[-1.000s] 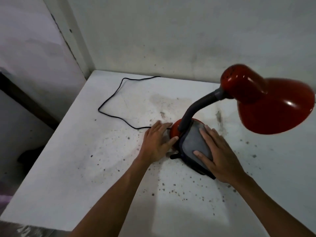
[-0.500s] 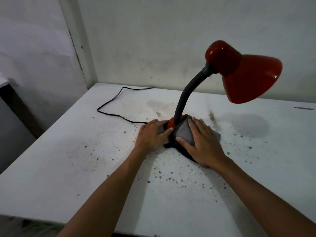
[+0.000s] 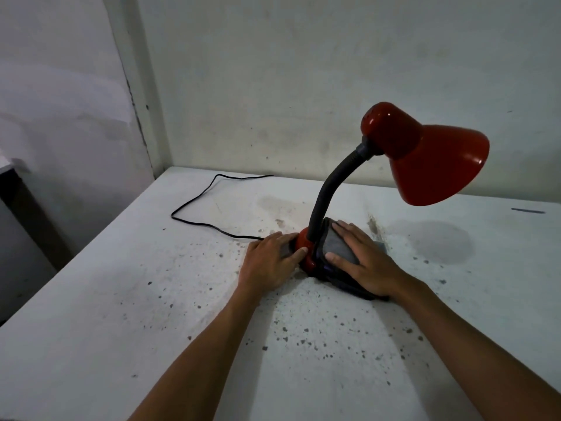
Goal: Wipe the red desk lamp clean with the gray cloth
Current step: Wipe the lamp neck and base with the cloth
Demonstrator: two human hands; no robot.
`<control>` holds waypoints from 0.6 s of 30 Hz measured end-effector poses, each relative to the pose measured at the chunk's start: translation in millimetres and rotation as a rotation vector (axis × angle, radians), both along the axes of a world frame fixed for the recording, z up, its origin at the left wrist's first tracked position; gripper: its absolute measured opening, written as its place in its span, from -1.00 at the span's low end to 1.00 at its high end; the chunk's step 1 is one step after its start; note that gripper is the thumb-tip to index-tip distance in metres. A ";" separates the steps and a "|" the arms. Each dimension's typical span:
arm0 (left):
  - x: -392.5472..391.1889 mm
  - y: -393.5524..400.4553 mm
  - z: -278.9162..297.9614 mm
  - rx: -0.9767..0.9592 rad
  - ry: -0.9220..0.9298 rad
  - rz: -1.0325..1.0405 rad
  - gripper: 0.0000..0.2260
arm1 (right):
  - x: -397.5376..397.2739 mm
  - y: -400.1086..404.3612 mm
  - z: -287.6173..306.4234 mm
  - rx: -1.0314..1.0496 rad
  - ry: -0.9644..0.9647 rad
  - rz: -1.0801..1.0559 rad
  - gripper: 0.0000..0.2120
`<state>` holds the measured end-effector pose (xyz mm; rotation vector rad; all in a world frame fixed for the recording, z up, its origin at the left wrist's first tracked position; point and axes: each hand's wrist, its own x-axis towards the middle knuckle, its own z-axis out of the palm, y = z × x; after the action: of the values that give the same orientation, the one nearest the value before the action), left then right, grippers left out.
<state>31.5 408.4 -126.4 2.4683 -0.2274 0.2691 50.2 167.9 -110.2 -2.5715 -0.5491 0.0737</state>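
At the far left a dark piece of furniture [image 3: 18, 214] stands against the side wall, only partly in view. Next comes the white desk [image 3: 121, 299], its top stained and scattered with dark specks. A black cord [image 3: 194, 205] loops across the back left part of the desk and runs to the rear of the lamp's base.

The left hand [image 3: 270, 262] lies flat on the desk, fingers straight and close together, touching the left side of the lamp's round red base [image 3: 305, 249]; its thumb rests against the front of the base. This grip is spread flat and curls around nothing.

The red desk lamp [image 3: 425, 159] stands upright near the middle of the desk, toward the back wall. Its black flexible neck [image 3: 328, 189] rises from the base and bends to the right, carrying the red shade, which tilts downward and to the right, well above the desktop.

The gray cloth [image 3: 337, 247] is draped over the right side of the base, its folded lower edge trailing onto the desk. The right hand [image 3: 370, 262] presses on top of the cloth with fingers straight and slightly fanned, thumb extended toward the base; this grip too is spread, pushing rather than pinching.

Farther right, the shade's soft shadow [image 3: 434, 241] falls on the desk, and a small dark mark [image 3: 528, 211] lies near the back right edge.
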 end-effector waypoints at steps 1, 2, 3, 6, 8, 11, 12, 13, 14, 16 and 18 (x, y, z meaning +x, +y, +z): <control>-0.7 -0.3 0.4 -0.001 -0.007 -0.003 -0.55 | 6.1 -0.3 2.8 -0.005 0.023 0.015 -0.13; -0.6 -0.6 0.3 -0.002 -0.014 -0.007 -0.56 | 13.3 -0.2 6.1 -0.010 0.044 0.030 -0.12; -0.5 -0.4 0.1 -0.005 -0.015 -0.011 -0.55 | 20.3 -0.1 9.6 -0.015 0.063 0.044 -0.09; -0.5 0.6 -0.3 -0.028 -0.013 -0.024 -0.54 | 35.4 0.7 20.1 -0.032 0.105 0.083 -0.04; -3.0 1.2 -0.5 -0.021 -0.021 -0.040 -0.53 | 35.4 -0.6 24.2 -0.051 0.114 0.116 -0.08; -10.2 -1.0 0.6 0.001 -0.034 -0.074 -0.49 | 26.1 -10.6 21.9 -0.077 0.090 0.146 -0.24; -13.3 -2.5 0.9 0.005 -0.031 -0.083 -0.48 | 22.9 -14.5 20.4 -0.084 0.089 0.150 -0.26; -17.6 -5.1 1.8 0.011 -0.030 -0.090 -0.48 | 19.7 -18.5 19.6 -0.089 0.090 0.154 -0.26; -23.1 -8.8 2.1 0.014 -0.031 -0.094 -0.48 | 15.7 -22.8 18.6 -0.092 0.091 0.158 -0.26; -35.6 -14.7 2.0 0.004 -0.042 -0.092 -0.50 | 9.8 -29.0 17.2 -0.105 0.077 0.173 -0.22; -49.7 -20.1 3.2 -0.009 -0.055 -0.087 -0.48 | 1.9 -34.7 17.4 -0.104 0.071 0.196 -0.16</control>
<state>-18.1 388.4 -123.2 2.4366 -0.3550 0.3008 52.1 133.2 -92.9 -2.5954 -0.7877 0.2669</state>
